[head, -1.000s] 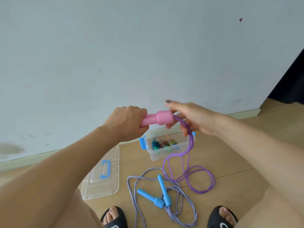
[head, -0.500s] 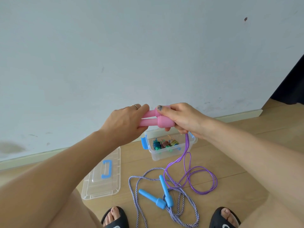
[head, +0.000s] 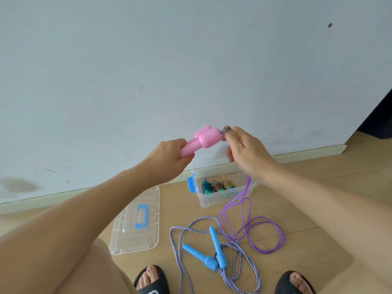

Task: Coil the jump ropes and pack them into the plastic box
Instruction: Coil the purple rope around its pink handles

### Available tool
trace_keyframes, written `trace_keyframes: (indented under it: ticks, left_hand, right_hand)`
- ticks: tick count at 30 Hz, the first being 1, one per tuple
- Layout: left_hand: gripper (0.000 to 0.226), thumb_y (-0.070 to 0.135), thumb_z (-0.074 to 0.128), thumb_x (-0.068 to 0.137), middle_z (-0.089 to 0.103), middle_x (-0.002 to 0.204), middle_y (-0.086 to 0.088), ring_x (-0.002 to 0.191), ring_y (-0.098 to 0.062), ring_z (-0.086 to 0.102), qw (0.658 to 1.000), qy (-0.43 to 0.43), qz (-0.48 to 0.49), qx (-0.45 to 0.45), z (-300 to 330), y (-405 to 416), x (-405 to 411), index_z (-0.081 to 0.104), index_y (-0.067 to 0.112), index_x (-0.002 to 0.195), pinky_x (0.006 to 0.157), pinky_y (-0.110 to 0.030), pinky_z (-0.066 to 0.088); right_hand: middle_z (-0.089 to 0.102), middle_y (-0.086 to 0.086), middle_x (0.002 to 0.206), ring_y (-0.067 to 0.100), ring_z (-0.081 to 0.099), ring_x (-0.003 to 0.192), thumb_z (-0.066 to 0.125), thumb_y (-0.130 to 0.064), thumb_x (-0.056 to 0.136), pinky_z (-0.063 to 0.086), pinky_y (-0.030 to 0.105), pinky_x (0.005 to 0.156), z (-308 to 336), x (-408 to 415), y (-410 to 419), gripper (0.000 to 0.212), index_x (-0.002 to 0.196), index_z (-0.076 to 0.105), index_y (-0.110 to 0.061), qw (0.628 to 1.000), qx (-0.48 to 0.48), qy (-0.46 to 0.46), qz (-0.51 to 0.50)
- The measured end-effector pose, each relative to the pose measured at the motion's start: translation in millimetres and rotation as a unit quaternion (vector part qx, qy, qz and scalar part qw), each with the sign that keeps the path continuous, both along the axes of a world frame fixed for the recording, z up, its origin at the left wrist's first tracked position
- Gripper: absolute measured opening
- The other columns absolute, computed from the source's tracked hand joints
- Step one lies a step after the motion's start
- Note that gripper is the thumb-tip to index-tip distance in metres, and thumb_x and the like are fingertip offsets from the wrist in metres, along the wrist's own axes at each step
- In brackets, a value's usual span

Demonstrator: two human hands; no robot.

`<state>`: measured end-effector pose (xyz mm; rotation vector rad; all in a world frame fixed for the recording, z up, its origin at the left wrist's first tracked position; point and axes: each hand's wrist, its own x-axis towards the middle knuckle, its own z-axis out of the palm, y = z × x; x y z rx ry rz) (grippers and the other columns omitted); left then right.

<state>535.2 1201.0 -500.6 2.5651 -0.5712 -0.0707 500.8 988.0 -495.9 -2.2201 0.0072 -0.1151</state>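
Observation:
My left hand (head: pixel 169 159) grips the two pink handles (head: pixel 204 139) side by side, held up in front of the wall. My right hand (head: pixel 244 151) pinches the purple rope (head: pixel 244 196) just beside the handle ends; the rope hangs down from it and lies in loose loops on the floor. The clear plastic box (head: pixel 212 200) with blue latches stands open by the wall, with several small coiled ropes inside. A blue-handled jump rope (head: pixel 214 249) with a striped cord lies uncoiled on the floor.
The clear lid (head: pixel 131 236) with a blue handle lies flat on the wooden floor left of the box. My feet in black slippers (head: pixel 150 281) are at the bottom edge. A dark opening is at the far right.
The two pink handles have come together in my left hand and tilted upward. My right hand has let go of the handle and now pinches the purple rope at the handle ends.

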Motion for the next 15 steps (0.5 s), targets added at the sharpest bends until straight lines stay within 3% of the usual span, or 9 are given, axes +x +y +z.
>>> trace_keyframes:
  ticks: [3, 4, 5, 7, 9, 12, 15]
  left_hand:
    - [0.022, 0.028, 0.053, 0.094, 0.048, 0.071, -0.003, 0.060, -0.020, 0.041, 0.970, 0.153, 0.099, -0.159, 5.0, -4.3, 3.1, 0.050, 0.012, 0.081, 0.054, -0.032, 0.038]
    - [0.020, 0.028, 0.054, 0.094, 0.048, 0.073, -0.004, 0.061, -0.020, 0.042, 0.955, 0.189, 0.123, -0.192, 5.2, -5.4, 3.2, 0.052, 0.011, 0.083, 0.053, -0.031, 0.039]
    - [0.019, 0.027, 0.054, 0.094, 0.049, 0.074, -0.005, 0.062, -0.021, 0.042, 0.949, 0.209, 0.136, -0.193, 3.2, -6.7, 3.1, 0.054, 0.010, 0.085, 0.052, -0.030, 0.039]
    - [0.020, 0.026, 0.053, 0.095, 0.050, 0.072, -0.004, 0.059, -0.020, 0.043, 0.963, 0.202, 0.133, -0.122, -5.6, -9.1, 3.4, 0.053, 0.010, 0.082, 0.050, -0.027, 0.038]
    - [0.022, 0.027, 0.049, 0.096, 0.053, 0.072, -0.001, 0.056, -0.018, 0.046, 0.988, 0.114, 0.099, 0.019, -13.7, -9.1, 3.9, 0.047, 0.014, 0.078, 0.051, -0.026, 0.036]
    - [0.022, 0.037, 0.045, 0.098, 0.056, 0.080, -0.002, 0.063, -0.022, 0.050, 0.981, -0.027, 0.033, 0.192, -17.1, -9.1, 2.5, 0.046, 0.016, 0.089, 0.056, -0.031, 0.037]
    - [0.038, 0.055, 0.039, 0.099, 0.047, 0.076, 0.001, 0.065, -0.025, 0.048, 0.942, -0.128, -0.037, 0.308, -13.6, -10.2, -1.4, 0.041, 0.017, 0.098, 0.059, -0.033, 0.035]
  right_hand:
    - [0.053, 0.002, 0.065, 0.033, 0.050, 0.063, 0.031, -0.034, 0.106, 0.037, 0.038, 0.056, -8.2, -6.8, 9.9, 0.019, 0.105, 0.042, -0.019, 0.971, -0.226, -0.079, 0.008]
    - [0.054, 0.000, 0.071, 0.033, 0.049, 0.063, 0.035, -0.026, 0.104, 0.035, 0.036, 0.053, -10.3, -9.0, 15.2, 0.016, 0.118, 0.040, -0.017, 0.940, -0.328, -0.088, 0.015]
    - [0.055, 0.001, 0.077, 0.031, 0.047, 0.063, 0.041, -0.017, 0.100, 0.029, 0.033, 0.049, -13.4, -10.7, 21.6, 0.031, 0.130, 0.036, -0.013, 0.905, -0.417, -0.083, 0.027]
    - [0.055, 0.002, 0.082, 0.028, 0.046, 0.065, 0.048, -0.008, 0.090, 0.018, 0.031, 0.045, -13.2, -17.0, 31.3, 0.049, 0.137, 0.033, -0.002, 0.852, -0.514, -0.060, 0.080]
    - [0.052, 0.002, 0.083, 0.028, 0.054, 0.072, 0.051, -0.009, 0.090, 0.017, 0.031, 0.047, -10.7, -24.3, 40.7, 0.033, 0.121, 0.045, -0.004, 0.824, -0.547, -0.030, 0.148]
    - [0.050, -0.003, 0.077, 0.028, 0.054, 0.073, 0.049, -0.013, 0.094, 0.023, 0.032, 0.051, -6.6, -28.9, 43.0, 0.004, 0.093, 0.050, -0.016, 0.828, -0.516, -0.011, 0.219]
    - [0.046, -0.004, 0.068, 0.020, 0.044, 0.060, 0.047, -0.024, 0.097, 0.023, 0.030, 0.047, -1.5, -23.9, 33.6, 0.022, 0.077, 0.051, -0.016, 0.842, -0.483, -0.011, 0.239]
